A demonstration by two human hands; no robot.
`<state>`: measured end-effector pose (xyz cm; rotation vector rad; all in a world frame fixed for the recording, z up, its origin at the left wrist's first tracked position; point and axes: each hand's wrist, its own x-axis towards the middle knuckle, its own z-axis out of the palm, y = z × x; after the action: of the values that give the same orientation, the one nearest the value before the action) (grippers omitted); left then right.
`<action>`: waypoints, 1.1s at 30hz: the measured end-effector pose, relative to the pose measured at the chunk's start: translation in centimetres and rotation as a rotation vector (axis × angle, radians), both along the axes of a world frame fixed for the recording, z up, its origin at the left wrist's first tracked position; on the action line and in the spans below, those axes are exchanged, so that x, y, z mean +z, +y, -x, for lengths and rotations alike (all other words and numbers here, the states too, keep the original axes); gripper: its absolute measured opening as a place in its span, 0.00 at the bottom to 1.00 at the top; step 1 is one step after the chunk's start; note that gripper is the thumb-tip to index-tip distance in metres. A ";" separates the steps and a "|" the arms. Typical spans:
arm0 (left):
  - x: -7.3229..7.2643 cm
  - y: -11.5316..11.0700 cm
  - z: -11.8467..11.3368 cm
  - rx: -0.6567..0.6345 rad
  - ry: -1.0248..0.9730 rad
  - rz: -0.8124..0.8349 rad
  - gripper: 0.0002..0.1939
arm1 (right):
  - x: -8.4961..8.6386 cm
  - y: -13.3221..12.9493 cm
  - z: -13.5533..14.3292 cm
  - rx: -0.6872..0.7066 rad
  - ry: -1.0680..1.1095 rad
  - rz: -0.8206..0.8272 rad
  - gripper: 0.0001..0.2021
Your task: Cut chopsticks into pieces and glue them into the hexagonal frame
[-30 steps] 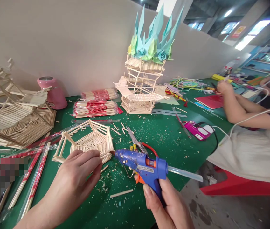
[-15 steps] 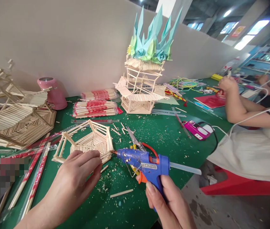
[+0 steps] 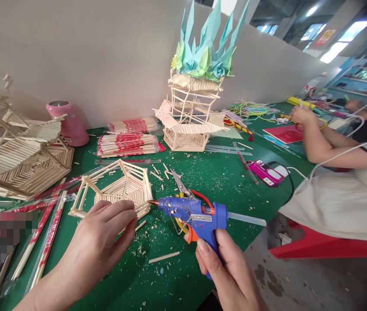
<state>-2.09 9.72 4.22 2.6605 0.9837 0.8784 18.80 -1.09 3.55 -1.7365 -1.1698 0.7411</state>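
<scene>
One stick frame (image 3: 130, 190) lies left of centre, its ringed base on the green counter (image 3: 215, 181), with an open rim of posts and rails around it. At its near edge, our left hand (image 3: 95, 242) curls its fingers with the tips close together; we cannot tell whether they pinch a stick. Our right hand (image 3: 231, 272), lower right of centre, wraps its fingers around the handle of a blue glue gun (image 3: 204, 218), whose nozzle (image 3: 154, 202) is at the frame's near right corner. We judge that glue is being applied at this joint, though no fresh bead shows. The next move calls for a steady nozzle and for our left fingers to stay clear of the hot tip.

Just behind the gun lie scissors (image 3: 180, 182), and one loose stick (image 3: 164, 257) sits below it. Wrapped stick bundles (image 3: 128, 144) lie above the frame, with a stick tower (image 3: 191, 129) at upper centre and a larger stick model (image 3: 24, 168) at the left. At the upper right, we see another person's forearm (image 3: 319, 144).
</scene>
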 end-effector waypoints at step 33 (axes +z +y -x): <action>-0.1 0.1 0.0 0.000 -0.005 -0.010 0.06 | -0.3 0.0 -0.3 0.031 0.056 0.020 0.15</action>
<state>-2.08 9.78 4.09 2.6659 0.9810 0.8917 19.07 -1.07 3.27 -1.7069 -1.1574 0.8181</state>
